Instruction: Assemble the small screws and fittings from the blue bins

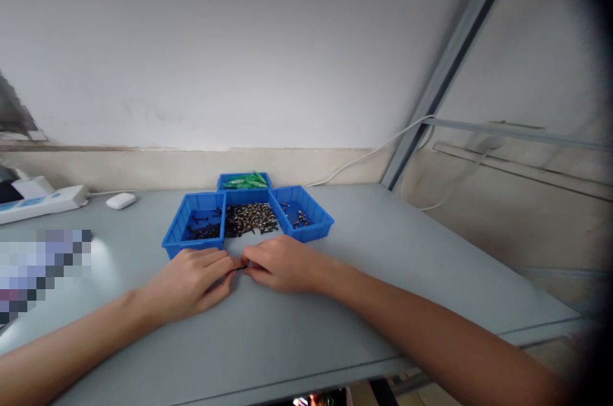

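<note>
Screw (241, 268), small, black, slender

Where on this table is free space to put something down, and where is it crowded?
Free: the grey table right of the blue trays, and the near edge between the forearms. Crowded: around the left hand and right hand, pinching a small dark screw by the trays.

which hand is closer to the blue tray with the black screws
Left. The left hand lies just in front of that blue tray; the right hand is further right.
</note>
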Tool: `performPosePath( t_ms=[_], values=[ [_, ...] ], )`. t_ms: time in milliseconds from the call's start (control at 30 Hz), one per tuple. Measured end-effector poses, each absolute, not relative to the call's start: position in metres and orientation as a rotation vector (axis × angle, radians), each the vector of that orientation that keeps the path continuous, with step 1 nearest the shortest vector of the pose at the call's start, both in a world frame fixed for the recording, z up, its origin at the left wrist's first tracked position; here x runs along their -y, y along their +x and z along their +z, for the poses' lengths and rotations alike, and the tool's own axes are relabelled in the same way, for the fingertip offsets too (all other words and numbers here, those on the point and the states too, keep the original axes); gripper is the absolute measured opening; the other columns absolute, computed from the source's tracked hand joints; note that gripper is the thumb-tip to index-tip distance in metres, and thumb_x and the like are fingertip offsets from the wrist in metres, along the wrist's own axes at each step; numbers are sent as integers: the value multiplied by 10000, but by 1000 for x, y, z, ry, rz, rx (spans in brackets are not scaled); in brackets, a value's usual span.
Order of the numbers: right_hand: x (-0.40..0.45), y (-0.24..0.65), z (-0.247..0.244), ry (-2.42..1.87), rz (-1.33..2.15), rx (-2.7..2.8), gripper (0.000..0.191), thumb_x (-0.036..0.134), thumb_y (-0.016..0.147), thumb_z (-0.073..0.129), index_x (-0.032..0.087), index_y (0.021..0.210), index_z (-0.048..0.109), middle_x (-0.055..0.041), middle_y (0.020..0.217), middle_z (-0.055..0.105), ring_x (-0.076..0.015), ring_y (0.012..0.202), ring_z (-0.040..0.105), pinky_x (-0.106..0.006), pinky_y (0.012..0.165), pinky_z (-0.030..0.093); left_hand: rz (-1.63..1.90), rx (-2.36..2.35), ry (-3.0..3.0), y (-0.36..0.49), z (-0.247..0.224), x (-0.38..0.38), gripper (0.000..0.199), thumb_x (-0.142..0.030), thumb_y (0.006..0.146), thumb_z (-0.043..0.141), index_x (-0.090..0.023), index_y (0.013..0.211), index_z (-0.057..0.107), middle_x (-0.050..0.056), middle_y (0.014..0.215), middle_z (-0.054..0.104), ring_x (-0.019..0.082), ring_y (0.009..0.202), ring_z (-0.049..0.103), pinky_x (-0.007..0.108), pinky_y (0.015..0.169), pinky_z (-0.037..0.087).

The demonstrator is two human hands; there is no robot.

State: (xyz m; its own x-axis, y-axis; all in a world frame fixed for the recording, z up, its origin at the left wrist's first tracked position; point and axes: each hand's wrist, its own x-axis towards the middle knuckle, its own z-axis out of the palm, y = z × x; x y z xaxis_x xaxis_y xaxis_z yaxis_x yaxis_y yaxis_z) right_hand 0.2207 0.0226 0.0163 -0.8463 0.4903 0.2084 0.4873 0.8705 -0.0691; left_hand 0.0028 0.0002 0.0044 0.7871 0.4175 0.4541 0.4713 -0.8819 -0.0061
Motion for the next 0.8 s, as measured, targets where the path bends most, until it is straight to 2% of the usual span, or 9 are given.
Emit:
performPosePath(
  t_ms=[800],
  values=[
    [-22,219,17,-746,31,2828,123,282,883,490,175,837,530,-21,715,632,-151,642,569,-258,544,336,-680,757,-2914,2,3,-1,240,-226,967,360,-156,1009,586,26,765,634,144,678,621,247,592,482]
  ],
)
